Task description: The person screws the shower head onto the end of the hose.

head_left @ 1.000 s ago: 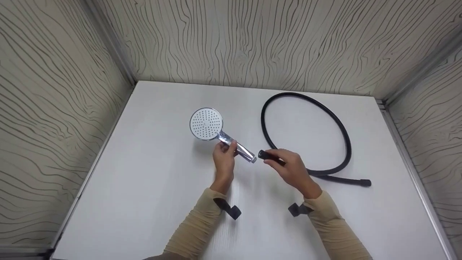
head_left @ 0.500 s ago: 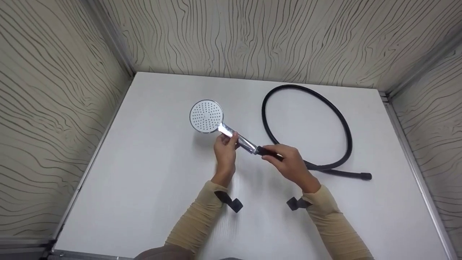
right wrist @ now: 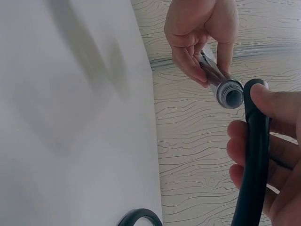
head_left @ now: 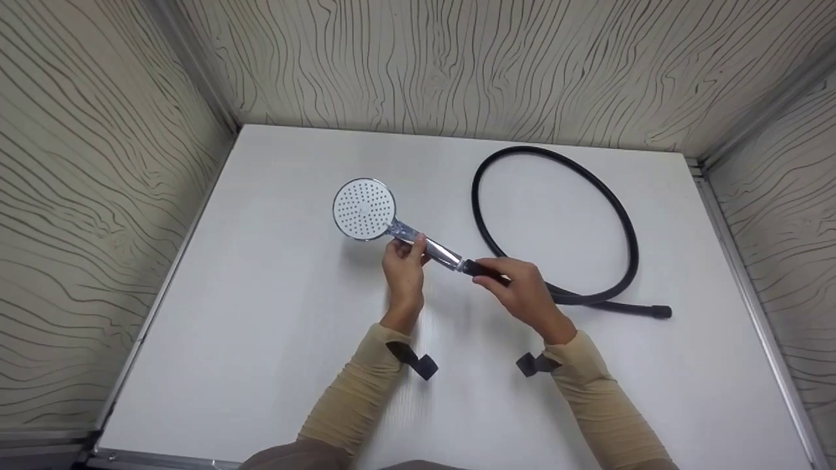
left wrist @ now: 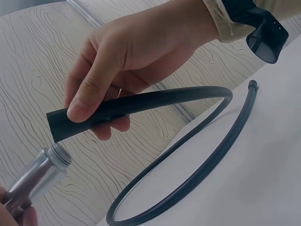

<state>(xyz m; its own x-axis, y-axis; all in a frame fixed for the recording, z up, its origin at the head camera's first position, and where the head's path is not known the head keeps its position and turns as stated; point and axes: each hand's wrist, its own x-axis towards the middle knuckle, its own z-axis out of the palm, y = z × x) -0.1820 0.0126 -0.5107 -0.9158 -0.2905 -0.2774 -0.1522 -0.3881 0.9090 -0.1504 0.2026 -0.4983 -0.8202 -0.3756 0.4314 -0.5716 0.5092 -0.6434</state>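
My left hand point(head_left: 404, 271) grips the chrome handle of a shower head point(head_left: 364, 209), its white nozzle face turned up and its handle slanting down to the right. My right hand point(head_left: 522, 290) pinches the end of a black shower hose point(head_left: 632, 248) between thumb and fingers. The hose's end piece point(left wrist: 70, 123) stands right at the handle's threaded tip point(left wrist: 60, 154). Threads show bare in both wrist views, with the hose end at an angle beside them. In the right wrist view my left hand point(right wrist: 202, 37) holds the handle from behind.
The hose loops over the right half of the white table point(head_left: 228, 313), and its other end point(head_left: 661, 312) lies at the right. Patterned panels point(head_left: 418, 65) rise behind and at both sides of the table. A black wrist mount point(head_left: 411, 360) sits on each sleeve.
My right hand has brought the hose end leftward from a gap up to the handle's tip. The shower head has tilted a little and shifted slightly left. The head view has shifted slightly.
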